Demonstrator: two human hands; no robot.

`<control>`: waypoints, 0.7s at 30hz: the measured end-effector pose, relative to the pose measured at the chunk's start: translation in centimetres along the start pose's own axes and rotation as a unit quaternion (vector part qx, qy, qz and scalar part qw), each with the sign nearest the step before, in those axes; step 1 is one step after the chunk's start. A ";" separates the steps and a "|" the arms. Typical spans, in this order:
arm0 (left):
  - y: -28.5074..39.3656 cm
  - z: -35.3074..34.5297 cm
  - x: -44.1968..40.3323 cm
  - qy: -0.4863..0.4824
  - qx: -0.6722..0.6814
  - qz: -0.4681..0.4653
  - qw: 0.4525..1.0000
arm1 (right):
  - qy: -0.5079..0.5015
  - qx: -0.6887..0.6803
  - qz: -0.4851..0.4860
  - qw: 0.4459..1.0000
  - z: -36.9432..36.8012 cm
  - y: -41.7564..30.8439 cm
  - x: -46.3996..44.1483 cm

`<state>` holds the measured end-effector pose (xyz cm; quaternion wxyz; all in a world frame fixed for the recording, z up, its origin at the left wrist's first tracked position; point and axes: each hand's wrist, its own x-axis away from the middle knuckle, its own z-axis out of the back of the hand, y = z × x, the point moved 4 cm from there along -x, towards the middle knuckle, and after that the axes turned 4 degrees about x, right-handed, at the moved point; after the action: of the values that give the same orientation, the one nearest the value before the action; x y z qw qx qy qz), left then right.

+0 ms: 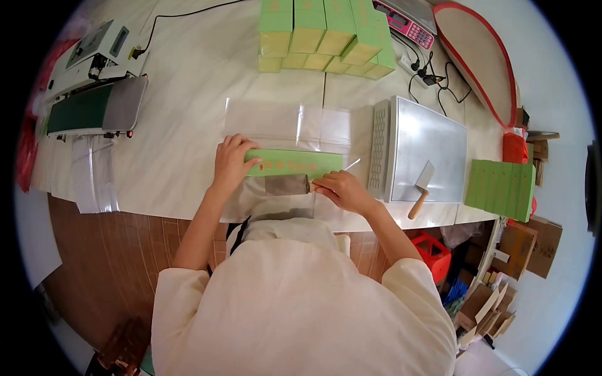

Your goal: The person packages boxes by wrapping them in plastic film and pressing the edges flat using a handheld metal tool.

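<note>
A long green box (295, 163) with orange lettering lies on a sheet of clear plastic film (273, 119) at the table's near side. My left hand (233, 160) grips the box's left end, thumb in front and fingers behind. In my right hand (342, 190) is the wooden handle of a scraper, its flat grey blade (286, 185) pointing left along the box's near edge. Whether the blade touches the box I cannot tell. Right of my hands stands a metal hot plate (429, 147), with a small trowel (423, 188) resting on it.
Stacked green boxes (307, 28) stand at the back, and more boxes (500, 190) sit at the right. A sealing machine with a belt (97, 106) is at the left. Cables and a power strip (414, 72) lie near a pink scale (404, 25) and a red-rimmed tray (476, 56).
</note>
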<state>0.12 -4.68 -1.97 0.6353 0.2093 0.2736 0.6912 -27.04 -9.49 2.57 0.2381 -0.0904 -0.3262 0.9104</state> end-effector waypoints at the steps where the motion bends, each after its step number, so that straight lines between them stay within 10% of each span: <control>1: 0.0 0.1 0.0 0.002 -0.001 0.003 1.000 | -0.001 -0.001 0.003 1.000 -0.4 0.5 -0.2; 21: 0.3 0.0 0.1 0.006 -0.003 -0.001 1.000 | 0.020 -0.009 -0.144 0.989 0.5 4.8 -2.2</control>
<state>-0.12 -4.55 -1.83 0.6346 0.2033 0.2759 0.6927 -27.06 -14.11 -0.06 0.3721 -0.0625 -0.3391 0.8618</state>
